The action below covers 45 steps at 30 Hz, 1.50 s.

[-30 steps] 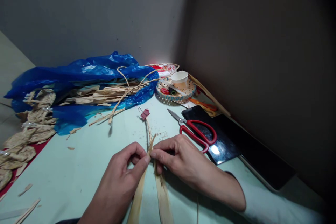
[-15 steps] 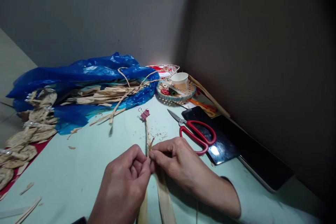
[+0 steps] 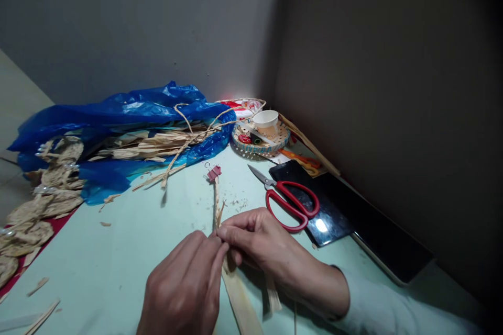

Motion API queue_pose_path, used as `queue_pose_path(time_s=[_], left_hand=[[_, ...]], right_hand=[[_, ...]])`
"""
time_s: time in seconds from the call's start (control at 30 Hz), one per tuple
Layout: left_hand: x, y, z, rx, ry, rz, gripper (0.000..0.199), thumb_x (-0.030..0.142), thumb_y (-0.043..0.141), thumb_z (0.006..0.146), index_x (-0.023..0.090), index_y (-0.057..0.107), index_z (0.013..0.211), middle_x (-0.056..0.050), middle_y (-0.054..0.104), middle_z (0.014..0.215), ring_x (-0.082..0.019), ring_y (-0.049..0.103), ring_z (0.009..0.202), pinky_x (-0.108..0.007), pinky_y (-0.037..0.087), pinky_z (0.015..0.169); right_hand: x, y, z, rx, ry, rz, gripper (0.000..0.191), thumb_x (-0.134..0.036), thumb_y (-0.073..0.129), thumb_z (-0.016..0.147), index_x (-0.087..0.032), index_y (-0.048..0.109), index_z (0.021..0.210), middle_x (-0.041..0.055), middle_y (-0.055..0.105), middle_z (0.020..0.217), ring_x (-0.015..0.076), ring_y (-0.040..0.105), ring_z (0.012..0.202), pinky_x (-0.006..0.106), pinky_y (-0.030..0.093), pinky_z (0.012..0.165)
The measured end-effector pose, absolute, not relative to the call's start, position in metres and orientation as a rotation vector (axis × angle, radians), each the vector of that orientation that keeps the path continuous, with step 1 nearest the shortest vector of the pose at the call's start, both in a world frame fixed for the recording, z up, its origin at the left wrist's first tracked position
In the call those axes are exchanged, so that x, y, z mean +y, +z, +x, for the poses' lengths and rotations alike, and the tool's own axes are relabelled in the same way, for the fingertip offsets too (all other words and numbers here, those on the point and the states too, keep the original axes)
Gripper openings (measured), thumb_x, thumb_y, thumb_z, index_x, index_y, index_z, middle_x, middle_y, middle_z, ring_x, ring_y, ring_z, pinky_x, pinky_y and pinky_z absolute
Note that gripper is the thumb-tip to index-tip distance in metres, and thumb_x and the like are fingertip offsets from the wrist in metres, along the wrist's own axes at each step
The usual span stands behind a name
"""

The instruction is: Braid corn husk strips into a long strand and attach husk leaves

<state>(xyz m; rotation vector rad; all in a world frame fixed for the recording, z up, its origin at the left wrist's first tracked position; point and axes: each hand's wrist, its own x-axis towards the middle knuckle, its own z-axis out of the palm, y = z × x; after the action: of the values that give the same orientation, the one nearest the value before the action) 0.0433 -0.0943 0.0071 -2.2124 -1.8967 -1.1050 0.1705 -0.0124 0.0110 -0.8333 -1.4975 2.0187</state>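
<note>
A thin braid (image 3: 216, 196) of pale dried plant strips runs toward me from a pink binder clip (image 3: 214, 172) on the pale green table. At its near end my left hand (image 3: 183, 277) is closed, back of the hand up, its fingertips on the strips. My right hand (image 3: 255, 235) pinches the same spot between thumb and forefinger. A short loose end sticks up just above the fingertips. From under my hands a wide flat strip (image 3: 241, 296) hangs toward the near edge, and a shorter strip end (image 3: 272, 296) shows below my right wrist. The exact grip is partly hidden by the fingers.
Red-handled scissors (image 3: 288, 201) lie right of my hands, partly on a dark glossy tablet (image 3: 314, 209). Behind are a woven basket (image 3: 251, 153) with a paper cup (image 3: 266, 123) and a blue plastic bag (image 3: 118, 110) of dried strips. Coiled woven pieces (image 3: 29, 230) lie left.
My left hand has rolled over, its back now facing up, and its fingers have come over the strips. The wide strip has shifted, and a second strip end now shows below my right wrist.
</note>
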Motion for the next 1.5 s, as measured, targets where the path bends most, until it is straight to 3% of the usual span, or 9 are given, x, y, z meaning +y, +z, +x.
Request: queue_pose_path(time_s=[0.13,0.3,0.53,0.67,0.83,1.0,1.23,1.37,1.5], left_hand=[[-0.094,0.014,0.043,-2.081,-1.268,-2.207,0.014,0.020,0.058,0.085,0.024,0.071,0.079,-0.003,0.066,0.068,-0.019,0.059,0.065,-0.028,0.042,0.069],[-0.073,0.022,0.031,-2.841,-1.618,-2.018,0.016,0.038,0.060,0.085,0.023,0.064,0.089,-0.002,0.067,0.081,-0.020,0.061,0.077,-0.026,0.045,0.069],[-0.060,0.017,0.028,-2.921,-2.499,-2.233,0.009,0.029,0.064,0.083,0.021,0.062,0.086,0.002,0.061,0.078,-0.014,0.055,0.079,-0.023,0.044,0.075],[-0.058,0.024,0.028,-2.892,-2.401,-2.453,0.012,0.028,0.066,0.081,0.018,0.060,0.086,0.002,0.061,0.070,-0.013,0.053,0.067,-0.023,0.044,0.066],[-0.061,0.022,0.025,-2.975,-2.237,-2.506,0.007,0.022,0.058,0.085,0.016,0.058,0.086,0.000,0.064,0.067,-0.013,0.058,0.062,-0.025,0.044,0.066],[-0.064,0.013,0.026,-3.174,-2.387,-2.221,0.018,0.032,0.062,0.082,0.018,0.053,0.076,0.010,0.044,0.052,-0.003,0.027,0.040,-0.017,0.023,0.041],[-0.061,0.002,0.032,-3.148,-2.240,-2.100,0.029,0.042,0.061,0.081,0.020,0.047,0.068,0.012,0.038,0.044,-0.003,0.020,0.034,-0.018,0.012,0.036],[-0.063,0.005,0.033,-3.176,-2.009,-2.012,0.026,0.040,0.061,0.078,0.019,0.052,0.068,0.012,0.038,0.045,-0.003,0.023,0.036,-0.018,0.015,0.038],[-0.063,0.012,0.037,-3.078,-1.911,-1.978,0.023,0.035,0.063,0.071,0.017,0.054,0.062,0.005,0.051,0.057,-0.008,0.042,0.054,-0.018,0.032,0.050]], right_hand=[[-0.014,0.012,0.171,-1.468,1.985,-0.858,0.025,-0.024,0.058,0.082,-0.012,0.059,0.060,-0.0026,0.048,0.056,0.0078,0.035,0.053,0.022,0.025,0.053],[-0.013,0.009,0.175,-1.503,1.970,-0.749,0.028,-0.023,0.051,0.085,-0.011,0.060,0.062,0.0033,0.057,0.065,0.0121,0.048,0.063,0.024,0.035,0.064],[-0.010,0.011,0.177,-1.592,1.853,-0.724,0.032,-0.026,0.049,0.088,-0.014,0.056,0.059,0.0028,0.055,0.064,0.0143,0.051,0.067,0.028,0.040,0.072],[-0.013,0.012,0.174,-1.539,1.901,-0.713,0.031,-0.030,0.049,0.090,-0.016,0.053,0.062,0.0021,0.056,0.061,0.0149,0.055,0.064,0.031,0.044,0.075],[-0.017,0.003,0.176,-1.549,1.832,-0.807,0.012,-0.030,0.050,0.093,-0.019,0.049,0.093,-0.0025,0.057,0.063,0.0151,0.059,0.063,0.028,0.045,0.066],[-0.017,0.007,0.182,-1.769,1.648,-0.960,0.013,-0.033,0.048,0.095,-0.020,0.045,0.095,-0.0023,0.058,0.067,0.0130,0.054,0.067,0.025,0.040,0.064],[-0.013,0.018,0.189,-2.080,1.538,-0.889,0.008,-0.024,0.040,0.097,-0.019,0.043,0.092,-0.0002,0.062,0.074,0.0136,0.055,0.075,0.026,0.040,0.071],[-0.015,0.028,0.194,-2.345,1.224,-1.024,0.012,-0.027,0.037,0.098,-0.020,0.045,0.093,0.0038,0.060,0.084,0.0163,0.054,0.079,0.027,0.037,0.067],[-0.020,0.036,0.195,-2.519,0.930,-1.272,0.018,-0.033,0.037,0.097,-0.023,0.047,0.085,0.0021,0.051,0.072,0.0160,0.046,0.063,0.026,0.028,0.053]])
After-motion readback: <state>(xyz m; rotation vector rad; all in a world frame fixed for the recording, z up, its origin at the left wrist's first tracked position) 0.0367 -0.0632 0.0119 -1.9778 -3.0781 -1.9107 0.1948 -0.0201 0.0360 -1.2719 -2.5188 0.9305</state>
